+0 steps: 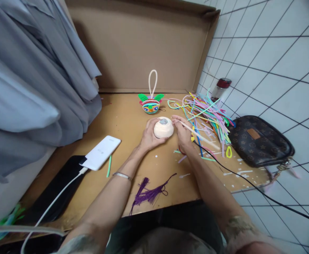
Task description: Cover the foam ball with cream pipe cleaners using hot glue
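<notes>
My left hand [151,135] is wrapped round the left side of a round cream ball [163,130] with a grey patch on top. Just right of the ball, my right hand [183,132] pinches the end of a pale fuzzy strip [200,135], which slants down to the right. Behind the ball sits a small colourful animal-head ornament [151,106] with green ears and an upright white loop [150,84]. Purple tassels [150,194] lie near the table's front edge, between my forearms.
Many coloured fuzzy strips [210,114] are heaped at the right, by a red-lidded jar [220,90] and a brown bag [262,141]. A white power bank [101,152] with a cable lies left. Cardboard [144,46] stands behind; grey cloth [38,70] hangs left.
</notes>
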Action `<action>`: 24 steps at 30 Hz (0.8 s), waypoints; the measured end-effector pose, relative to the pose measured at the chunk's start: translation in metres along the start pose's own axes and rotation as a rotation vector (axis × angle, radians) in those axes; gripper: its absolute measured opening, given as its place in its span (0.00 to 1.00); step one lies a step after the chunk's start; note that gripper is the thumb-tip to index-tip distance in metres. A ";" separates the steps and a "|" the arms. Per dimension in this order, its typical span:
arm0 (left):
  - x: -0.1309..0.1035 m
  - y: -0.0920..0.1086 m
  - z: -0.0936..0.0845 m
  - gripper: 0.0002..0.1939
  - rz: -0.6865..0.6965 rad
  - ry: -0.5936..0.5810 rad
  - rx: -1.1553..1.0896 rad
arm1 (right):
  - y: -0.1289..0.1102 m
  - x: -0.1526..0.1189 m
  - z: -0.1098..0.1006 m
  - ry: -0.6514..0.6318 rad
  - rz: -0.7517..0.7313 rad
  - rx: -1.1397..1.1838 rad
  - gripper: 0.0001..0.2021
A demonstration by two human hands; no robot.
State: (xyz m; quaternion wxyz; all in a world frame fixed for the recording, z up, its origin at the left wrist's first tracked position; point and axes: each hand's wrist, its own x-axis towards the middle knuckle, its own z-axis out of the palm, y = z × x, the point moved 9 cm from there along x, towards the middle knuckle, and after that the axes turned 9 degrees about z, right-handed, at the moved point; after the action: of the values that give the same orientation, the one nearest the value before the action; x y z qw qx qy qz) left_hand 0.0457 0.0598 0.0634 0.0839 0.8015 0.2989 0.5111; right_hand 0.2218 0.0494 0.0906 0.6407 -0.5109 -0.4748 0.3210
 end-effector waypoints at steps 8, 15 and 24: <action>0.000 0.007 -0.004 0.41 0.093 0.032 0.033 | -0.015 -0.010 0.009 -0.051 -0.133 -0.070 0.15; 0.004 0.008 -0.001 0.40 0.070 -0.039 0.024 | -0.010 -0.015 0.009 -0.003 -0.079 -0.016 0.11; 0.004 0.009 -0.001 0.40 0.041 -0.037 -0.014 | -0.018 -0.017 0.012 -0.033 -0.176 -0.080 0.07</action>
State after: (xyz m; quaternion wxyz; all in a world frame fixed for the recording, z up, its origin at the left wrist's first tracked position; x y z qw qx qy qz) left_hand 0.0492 0.0548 0.0709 0.0847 0.8161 0.2772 0.4999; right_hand 0.2039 0.0337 0.1040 0.6373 -0.4871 -0.5409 0.2529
